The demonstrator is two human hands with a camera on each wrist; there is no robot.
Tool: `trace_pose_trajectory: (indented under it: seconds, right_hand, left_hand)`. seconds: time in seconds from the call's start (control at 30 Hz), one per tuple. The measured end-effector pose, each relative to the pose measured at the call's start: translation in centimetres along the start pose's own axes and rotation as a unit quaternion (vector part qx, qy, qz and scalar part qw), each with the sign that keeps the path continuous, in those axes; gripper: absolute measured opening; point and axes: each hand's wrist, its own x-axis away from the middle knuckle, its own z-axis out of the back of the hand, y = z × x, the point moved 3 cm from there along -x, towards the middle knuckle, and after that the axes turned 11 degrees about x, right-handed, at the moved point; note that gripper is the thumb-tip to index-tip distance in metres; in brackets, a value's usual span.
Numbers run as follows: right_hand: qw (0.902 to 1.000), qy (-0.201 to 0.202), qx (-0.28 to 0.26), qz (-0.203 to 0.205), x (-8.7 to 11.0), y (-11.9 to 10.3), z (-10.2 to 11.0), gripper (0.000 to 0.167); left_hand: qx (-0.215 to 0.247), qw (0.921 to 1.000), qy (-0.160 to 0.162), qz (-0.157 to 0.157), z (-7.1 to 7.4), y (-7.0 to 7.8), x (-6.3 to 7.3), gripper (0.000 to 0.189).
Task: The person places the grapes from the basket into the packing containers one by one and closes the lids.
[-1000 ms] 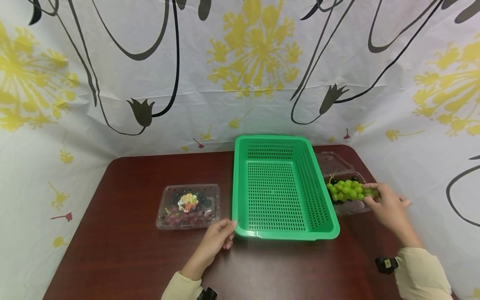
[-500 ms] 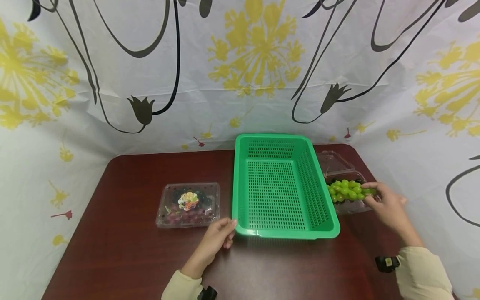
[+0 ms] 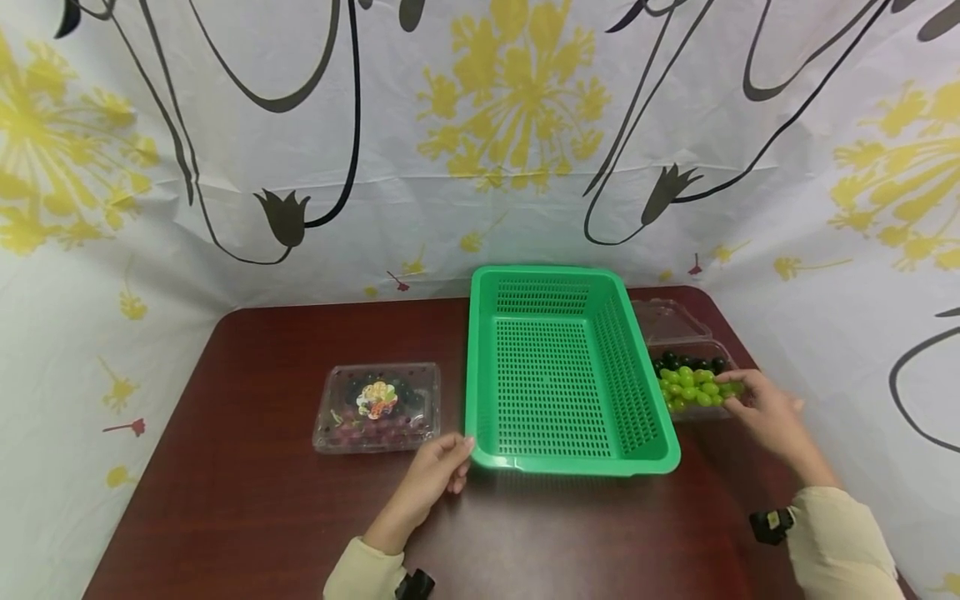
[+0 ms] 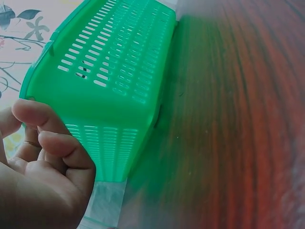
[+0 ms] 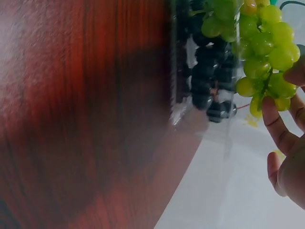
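Note:
My right hand (image 3: pixel 767 414) pinches one end of a bunch of green grapes (image 3: pixel 693 388) at the clear plastic box (image 3: pixel 701 417) on the right. Dark grapes (image 3: pixel 686 362) lie in that box, and its lid (image 3: pixel 667 321) is hinged back behind it. In the right wrist view the green grapes (image 5: pixel 271 52) hang at the box's rim, over the dark grapes (image 5: pixel 205 71). My left hand (image 3: pixel 433 475) grips the near left corner of the green basket (image 3: pixel 573 465) between thumb and curled fingers. The left wrist view shows those fingertips (image 4: pixel 33 112) right at the basket's rim (image 4: pixel 35 78).
A closed clear box (image 3: pixel 326 437) with dark and red grapes and a round fruit sticker stands left of the basket. Everything rests on a dark red wooden table (image 3: pixel 247 500). A patterned white cloth (image 3: pixel 420 217) hangs behind and at both sides.
My right hand has shifted slightly left with the green grapes, which now sit lower in the view, so more dark grapes show behind them. The left hand keeps its place at the basket corner.

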Motion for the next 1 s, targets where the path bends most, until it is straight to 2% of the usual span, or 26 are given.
trace_pose_trajectory:
  seconds: [0.3,0.53,0.8,1.0]
  right_hand:
    - [0.9989,-0.028,0.030,-0.024,0.6,1.3,-1.3,0.027]
    - [0.9974,-0.013,0.065,-0.028,0.7,1.6,-1.4,0.029]
    - [0.9945,0.014,0.083,-0.063,0.7,1.8,-1.7,0.027]
    - [0.9939,0.007,0.088,-0.066,1.0,1.9,-2.2,0.027]
  left_hand:
    - [0.005,1.0000,0.001,0.006,0.0,-0.2,-0.1,0.034]
    - [0.007,1.0000,0.004,0.005,0.1,-0.2,0.0,0.035]
    - [0.002,0.9999,0.011,0.003,0.1,-0.4,-0.1,0.032]
    - [-0.002,0.9999,0.010,0.003,0.1,-0.3,-0.1,0.031]
